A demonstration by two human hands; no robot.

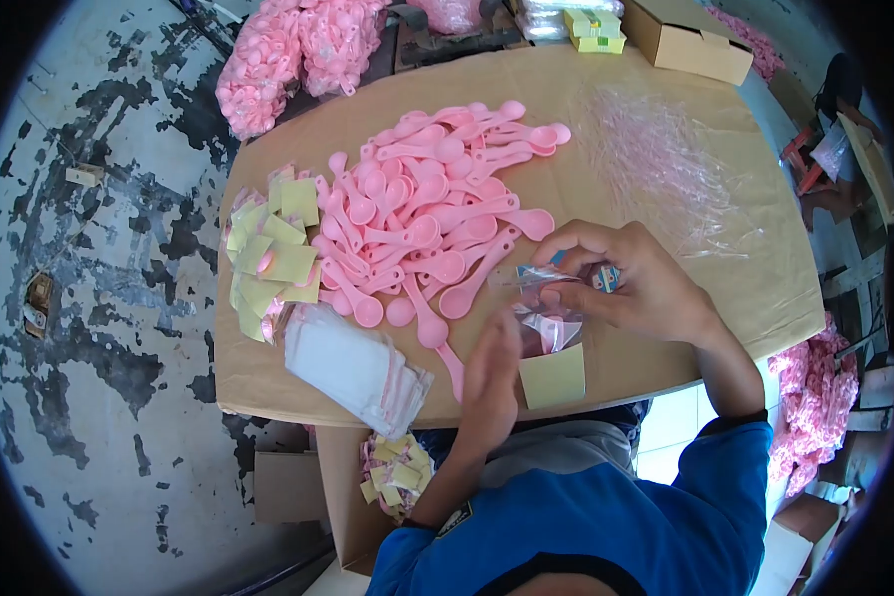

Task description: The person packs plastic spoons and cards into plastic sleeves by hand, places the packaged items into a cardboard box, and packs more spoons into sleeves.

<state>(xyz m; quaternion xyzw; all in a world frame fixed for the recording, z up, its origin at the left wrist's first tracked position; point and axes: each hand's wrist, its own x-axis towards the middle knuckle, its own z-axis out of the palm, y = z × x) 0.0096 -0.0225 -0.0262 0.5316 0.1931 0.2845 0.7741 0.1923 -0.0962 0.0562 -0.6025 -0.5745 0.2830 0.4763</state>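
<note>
My right hand (636, 278) pinches the upper part of a clear plastic bag (551, 333) over the table's front edge. Inside it pink shows, and a pale yellow card (552, 377) hangs at its lower end. A small blue piece with a printed picture (606, 277) sits by my right fingers. Just left of the bag is my left hand (492, 363), its fingers stretched out and slightly blurred; whether it touches the bag is unclear. Close to it, a pink measuring spoon (432, 326) sticks out from a large heap of pink spoons (427, 199).
Packed pieces with yellow cards (273, 253) lie at the left, near a stack of clear bags (353, 363). Thin clear strips (666, 169) spread over the right side. An open carton (348, 497) with carded packs stands below. Bulging pink bags (298, 60) stand behind.
</note>
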